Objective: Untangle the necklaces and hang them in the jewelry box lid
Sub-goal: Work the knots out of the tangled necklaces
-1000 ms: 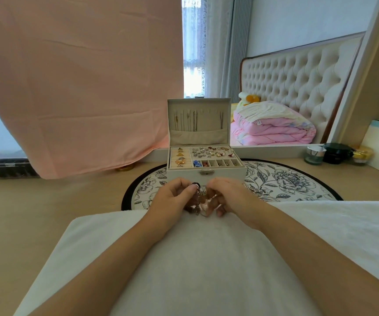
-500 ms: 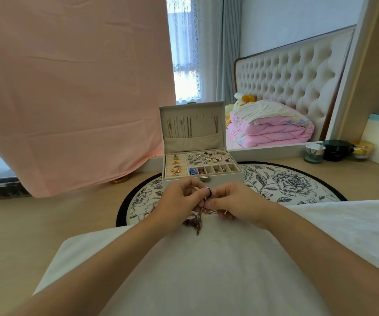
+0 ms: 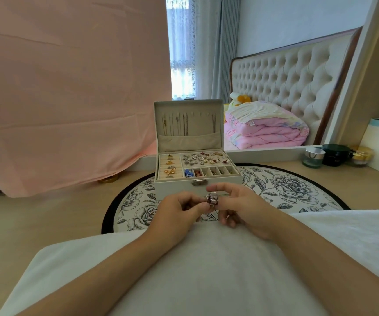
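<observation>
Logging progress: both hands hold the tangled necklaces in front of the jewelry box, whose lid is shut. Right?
No: the head view shows the lid open and upright. The left hand and right hand do hold the tangled necklaces before the jewelry box.

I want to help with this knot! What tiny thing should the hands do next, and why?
Probably tease one chain loose from the necklace clump. Both the left hand and right hand pinch it as a tight bunch, so nothing can hang in the lid yet.
</observation>
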Tool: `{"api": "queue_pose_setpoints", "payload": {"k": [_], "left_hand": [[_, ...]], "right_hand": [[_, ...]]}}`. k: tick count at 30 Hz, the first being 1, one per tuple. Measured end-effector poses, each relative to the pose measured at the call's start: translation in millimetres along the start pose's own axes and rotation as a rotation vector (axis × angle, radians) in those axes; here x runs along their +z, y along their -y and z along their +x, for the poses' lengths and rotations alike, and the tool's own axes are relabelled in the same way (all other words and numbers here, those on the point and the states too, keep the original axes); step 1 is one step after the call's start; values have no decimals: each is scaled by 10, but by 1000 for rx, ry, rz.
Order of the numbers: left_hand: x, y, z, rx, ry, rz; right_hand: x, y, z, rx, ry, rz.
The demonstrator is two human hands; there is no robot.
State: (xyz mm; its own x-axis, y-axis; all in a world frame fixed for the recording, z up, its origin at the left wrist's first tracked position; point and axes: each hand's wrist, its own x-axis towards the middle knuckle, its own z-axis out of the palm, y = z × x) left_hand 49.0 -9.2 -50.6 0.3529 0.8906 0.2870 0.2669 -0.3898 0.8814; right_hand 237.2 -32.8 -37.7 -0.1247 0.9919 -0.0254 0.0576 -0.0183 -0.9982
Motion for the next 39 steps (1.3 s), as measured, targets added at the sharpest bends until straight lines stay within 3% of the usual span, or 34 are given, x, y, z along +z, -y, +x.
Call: {"api": "queue_pose_setpoints", "payload": {"k": [5,9,13,18,25,30,39], "left_hand": [[-67,53,-7,62,-31,144],[-121,98,29,58,25,260],[-191,131,75,68,58,362],[-269,158,92,34,79,350],[-254,194,101,83,1,284],[-245,202,104,82,6,215],[-236,175,66,40,4,409]], "right_hand": [[42,-2,-2,-26,48,-204],[60,14,72,-12,-9,-168],[37,82,202,-32,39,-306],[17,184,325,-112,81,-456],[26,91,367,-44,110,-270],[70,83,373,-63,89,-357],[61,69,319,-58,109,-137]]}}
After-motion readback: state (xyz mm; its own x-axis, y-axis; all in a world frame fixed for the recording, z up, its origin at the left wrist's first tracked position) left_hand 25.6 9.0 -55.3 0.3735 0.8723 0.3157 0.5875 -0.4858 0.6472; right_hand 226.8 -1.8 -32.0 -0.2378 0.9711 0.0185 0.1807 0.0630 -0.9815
